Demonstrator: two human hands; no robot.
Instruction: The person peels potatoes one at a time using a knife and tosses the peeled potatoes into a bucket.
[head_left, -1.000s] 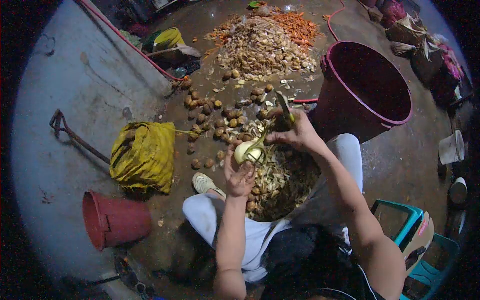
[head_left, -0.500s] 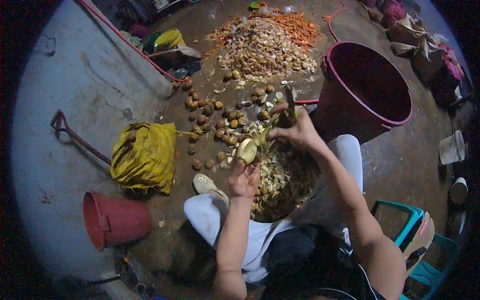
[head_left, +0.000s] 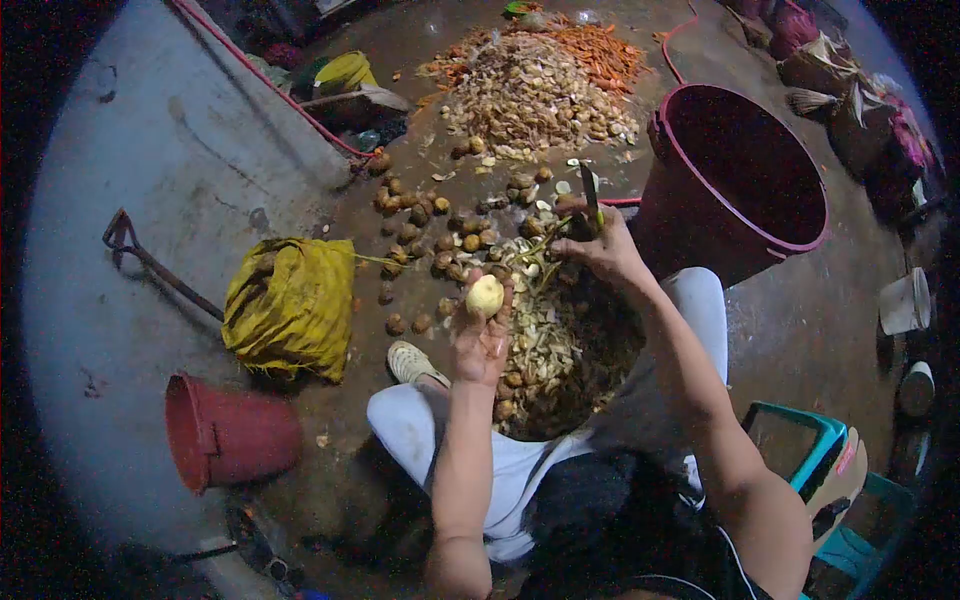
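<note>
My left hand is closed around a peeled, pale yellow round vegetable, its top facing up toward me. Up and to the right, my right hand grips a knife with its dark blade pointing away from me. A long greenish-yellow strip of peel hangs by the right fingers. Below both hands, between my legs, lies a heap of pale peelings. Several unpeeled brown round vegetables are scattered on the floor just beyond the left hand.
A large dark red tub stands at the right. Farther off lies a pile of pale and orange pieces. On the left are a yellow sack, a red bucket and a long-handled tool. A teal stool is at lower right.
The hands have drawn apart. My left hand has turned the vegetable and moved slightly left, while the right hand with the knife has shifted slightly right.
</note>
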